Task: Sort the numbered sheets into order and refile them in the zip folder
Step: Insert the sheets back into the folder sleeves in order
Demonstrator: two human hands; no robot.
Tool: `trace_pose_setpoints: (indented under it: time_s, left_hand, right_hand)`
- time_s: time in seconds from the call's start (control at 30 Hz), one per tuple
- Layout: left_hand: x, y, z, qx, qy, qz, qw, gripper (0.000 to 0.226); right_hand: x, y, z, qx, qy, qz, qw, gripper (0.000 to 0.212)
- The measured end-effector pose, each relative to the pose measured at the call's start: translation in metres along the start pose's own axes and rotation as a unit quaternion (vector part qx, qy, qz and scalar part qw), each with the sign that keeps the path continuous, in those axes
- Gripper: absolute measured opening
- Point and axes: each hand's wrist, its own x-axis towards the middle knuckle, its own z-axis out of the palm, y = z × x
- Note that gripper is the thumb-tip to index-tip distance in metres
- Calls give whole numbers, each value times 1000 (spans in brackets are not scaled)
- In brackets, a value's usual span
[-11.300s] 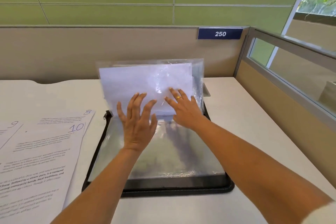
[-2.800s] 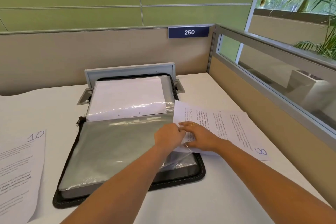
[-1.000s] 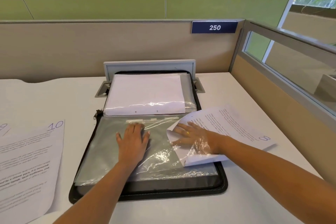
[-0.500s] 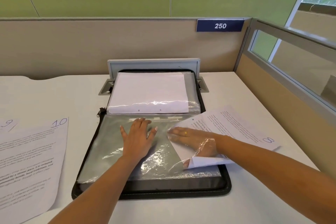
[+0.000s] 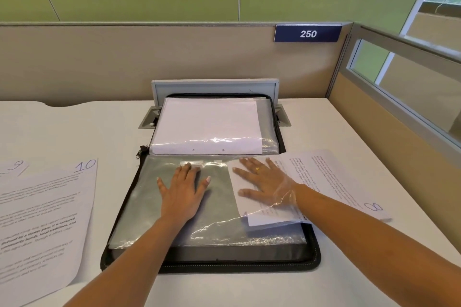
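Zip folder (image 5: 214,265): open, flat, centre of surface (image 5: 349,269).
L hand (image 5: 182,194): flat, fingers spread, pressing clear sleeve (image 5: 147,207).
R hand (image 5: 267,184): flat, fingers spread, gripping nothing, inside sleeve on sheet 8 (image 5: 331,177). Sheet part-inserted, sticking out to the right.
Sheet 10 (image 5: 42,219), sheet 9 (image 5: 12,167): on surface, left.

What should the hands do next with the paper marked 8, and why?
Probably slide sheet 8 further left into the clear sleeve. The right hand lies flat on it under the plastic, the left hand presses the sleeve down, yet much of the sheet, with its 8 corner, sticks out past the zip folder's right edge.
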Motion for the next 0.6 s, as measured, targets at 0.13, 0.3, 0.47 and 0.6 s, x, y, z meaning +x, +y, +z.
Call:
trace_pose_setpoints:
  time_s: [0.13,0.3,0.47,0.6]
  left_hand:
    - [-2,0,0,5,-7,0,1000,49]
    - [-4,-1,1,11,-6,-1,1000,50]
    - [-4,0,2,18,-11,-3,1000,51]
    - [-3,-1,2,13,-16,-1,1000,54]
  right_hand:
    - [-16,8,-16,30,-48,-71,996,103]
    - [-49,23,-17,-9,-82,-172,982,80]
    - [-42,5,-13,-17,-76,-109,991,83]
    - [-21,-18,-3,4,-41,-66,997,103]
